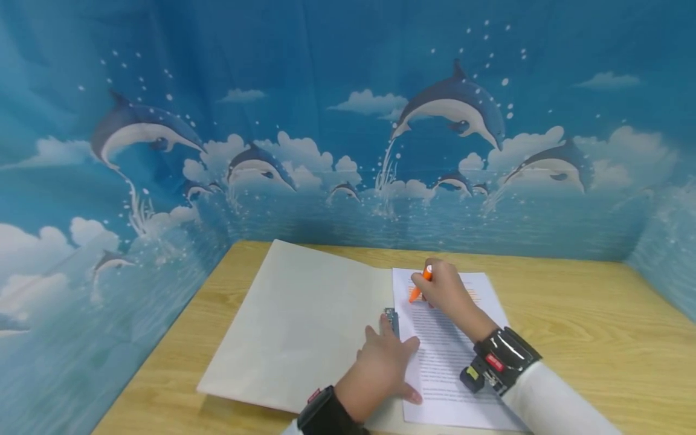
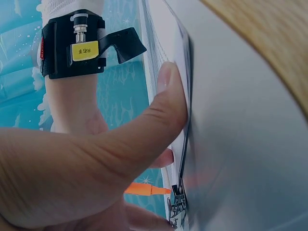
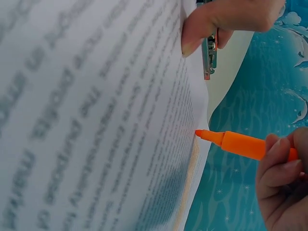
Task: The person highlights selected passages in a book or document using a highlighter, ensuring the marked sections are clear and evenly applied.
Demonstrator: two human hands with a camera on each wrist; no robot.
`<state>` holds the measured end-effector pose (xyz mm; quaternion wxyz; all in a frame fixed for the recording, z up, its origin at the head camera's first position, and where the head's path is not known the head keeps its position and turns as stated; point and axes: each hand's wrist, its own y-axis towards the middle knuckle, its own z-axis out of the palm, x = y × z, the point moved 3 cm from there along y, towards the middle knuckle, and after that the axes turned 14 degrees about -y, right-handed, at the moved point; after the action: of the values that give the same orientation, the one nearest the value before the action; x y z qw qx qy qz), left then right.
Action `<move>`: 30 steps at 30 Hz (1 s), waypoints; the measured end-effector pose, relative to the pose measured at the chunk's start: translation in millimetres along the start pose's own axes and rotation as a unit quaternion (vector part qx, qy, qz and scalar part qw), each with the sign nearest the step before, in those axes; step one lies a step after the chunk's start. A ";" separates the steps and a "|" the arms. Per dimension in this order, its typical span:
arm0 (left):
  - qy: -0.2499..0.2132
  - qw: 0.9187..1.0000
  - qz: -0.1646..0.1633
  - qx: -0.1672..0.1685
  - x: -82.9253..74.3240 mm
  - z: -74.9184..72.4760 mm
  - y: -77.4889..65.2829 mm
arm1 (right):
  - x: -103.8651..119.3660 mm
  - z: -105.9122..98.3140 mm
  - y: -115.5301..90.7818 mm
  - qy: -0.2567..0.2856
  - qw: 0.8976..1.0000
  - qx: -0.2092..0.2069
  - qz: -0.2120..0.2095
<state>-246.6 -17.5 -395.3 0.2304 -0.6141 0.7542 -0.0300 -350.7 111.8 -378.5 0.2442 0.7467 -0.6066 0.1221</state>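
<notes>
An orange highlighter point(image 1: 420, 286) is pinched in my right hand point(image 1: 447, 291), its tip touching the left side of a printed sheet point(image 1: 443, 368) near the top. Orange marks cover the upper lines of text; the right wrist view shows the uncapped highlighter tip point(image 3: 202, 134) against the page. Beneath the paper lies an opened pale folder point(image 1: 304, 320) with a metal clip point(image 1: 391, 320) at its spine. My left hand point(image 1: 377, 368) rests with fingers spread over the sheet's left edge, close to the clip. In the left wrist view its thumb point(image 2: 166, 103) presses the paper.
The folder's cover spreads left across the wooden table point(image 1: 576, 314), its lower left corner raised a little. A blue curtain point(image 1: 326, 121) printed with dolphins hangs behind the table and at its sides. Each wrist wears a black camera strap point(image 1: 507, 359).
</notes>
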 end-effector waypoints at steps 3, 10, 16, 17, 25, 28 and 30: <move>0.000 1.000 0.000 0.001 0.2 0.9 0.8 | 0.1 0.2 -0.4 0.006 1.000 0.001 0.003; -0.011 1.000 0.003 0.001 1.1 2.1 2.2 | -3.5 -1.5 -1.7 0.008 1.000 -0.009 0.008; -0.008 1.000 0.012 -0.006 2.6 1.0 0.3 | -9.5 -3.6 -1.9 0.003 1.000 -0.021 0.014; -0.007 1.000 0.012 -0.005 2.5 0.7 0.2 | -10.6 -4.3 -2.1 0.002 1.000 -0.019 0.018; -0.003 1.000 0.014 -0.003 2.4 1.9 1.2 | -18.9 -11.2 -5.6 0.000 0.999 -0.017 0.035; -0.007 1.000 0.018 -0.007 2.4 2.8 1.4 | -24.3 -13.2 -6.4 -0.005 0.999 -0.016 0.039; -0.011 1.000 0.018 -0.007 2.2 2.9 1.4 | -28.4 -14.5 -6.7 -0.008 0.999 -0.013 0.044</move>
<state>-247.0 -18.5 -399.0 0.2349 -0.6021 0.7629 -0.0134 -349.2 144.2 -381.2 0.2440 0.7170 -0.6420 0.1188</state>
